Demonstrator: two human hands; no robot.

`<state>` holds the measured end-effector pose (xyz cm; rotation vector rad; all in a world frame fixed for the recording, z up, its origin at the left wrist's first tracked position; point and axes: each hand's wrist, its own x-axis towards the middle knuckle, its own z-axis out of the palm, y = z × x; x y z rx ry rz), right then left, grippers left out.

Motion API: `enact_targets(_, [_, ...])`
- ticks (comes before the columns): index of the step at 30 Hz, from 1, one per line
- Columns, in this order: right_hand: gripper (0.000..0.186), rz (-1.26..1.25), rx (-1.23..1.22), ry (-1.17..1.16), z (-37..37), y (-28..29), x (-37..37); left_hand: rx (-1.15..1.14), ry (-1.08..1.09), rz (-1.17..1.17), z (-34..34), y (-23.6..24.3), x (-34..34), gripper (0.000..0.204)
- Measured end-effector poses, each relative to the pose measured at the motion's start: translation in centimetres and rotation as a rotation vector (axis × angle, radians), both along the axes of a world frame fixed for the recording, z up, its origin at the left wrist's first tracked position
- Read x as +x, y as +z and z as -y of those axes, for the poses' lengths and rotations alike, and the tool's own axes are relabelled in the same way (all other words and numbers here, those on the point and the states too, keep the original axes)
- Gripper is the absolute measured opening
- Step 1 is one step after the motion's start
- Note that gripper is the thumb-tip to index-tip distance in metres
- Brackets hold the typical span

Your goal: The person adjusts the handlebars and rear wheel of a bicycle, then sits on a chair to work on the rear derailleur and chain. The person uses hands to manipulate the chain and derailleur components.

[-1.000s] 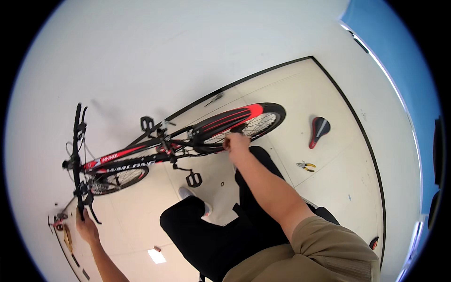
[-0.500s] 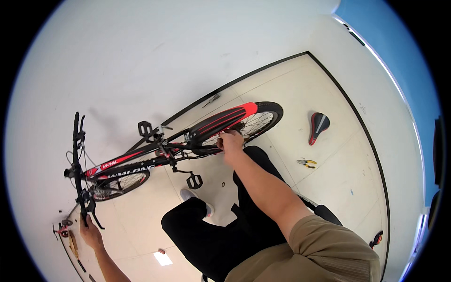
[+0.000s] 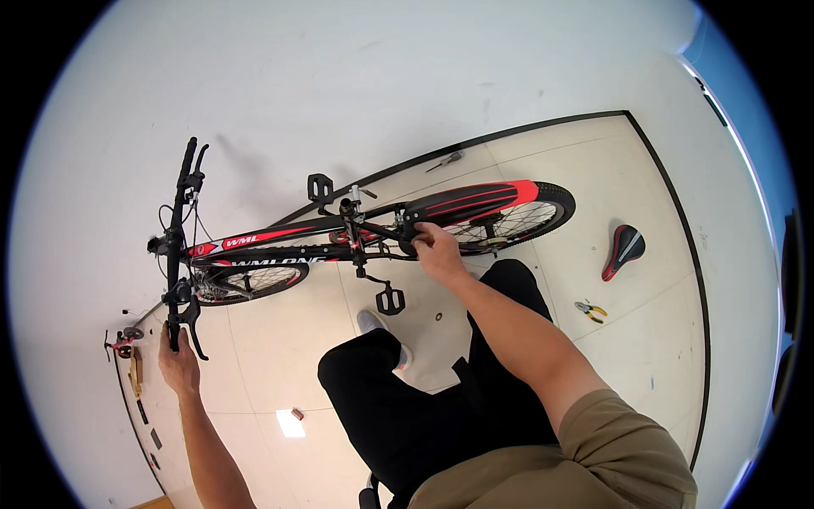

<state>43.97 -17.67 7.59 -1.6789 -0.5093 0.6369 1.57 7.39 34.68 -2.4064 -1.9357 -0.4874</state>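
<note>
A black and red bicycle (image 3: 280, 233) stands along the wall, its handlebar (image 3: 175, 246) to the left and its rear wheel (image 3: 547, 216) to the right. My left hand (image 3: 180, 363) is closed round the near end of the handlebar, just beside a brake lever (image 3: 195, 329). At the middle of the bicycle, my right hand (image 3: 438, 254) has its fingers curled on the frame by the front end of the black and red rear mudguard (image 3: 475, 200); the fingertips are partly hidden. No saddle sits on the bicycle. One pedal (image 3: 390, 299) points toward my legs.
On the floor at right lie a black and red saddle (image 3: 623, 252) and yellow-handled pliers (image 3: 591, 311). A screwdriver-like tool (image 3: 445, 160) rests by the wall. A small ring (image 3: 438, 317) is near my shoe (image 3: 370, 321). A small red scooter-like thing (image 3: 125, 341) stands far left.
My right hand has shifted forward along the bicycle, from beside the mudguard to its front end. My left hand stays on the handlebar. The whole view has swung, so things appear further right.
</note>
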Motion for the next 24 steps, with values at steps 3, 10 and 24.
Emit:
enact_targets(3, [0.038, 0.051, -0.172, 0.105, -1.4, 1.7, -1.4, 0.017, -0.003, -0.011, 0.4, 0.4, -1.3, 0.045])
enact_targets(10, [0.03, 0.362, -0.192, 0.066, -2.5, 0.9, -0.3, 0.07, -0.052, 0.015, 2.2, -1.7, -0.8, 0.043])
enact_targets(24, [0.011, 0.127, -0.157, 0.08, -4.8, -1.4, -1.8, 0.138, 0.073, 0.239, 4.6, -3.8, -0.9, 0.046])
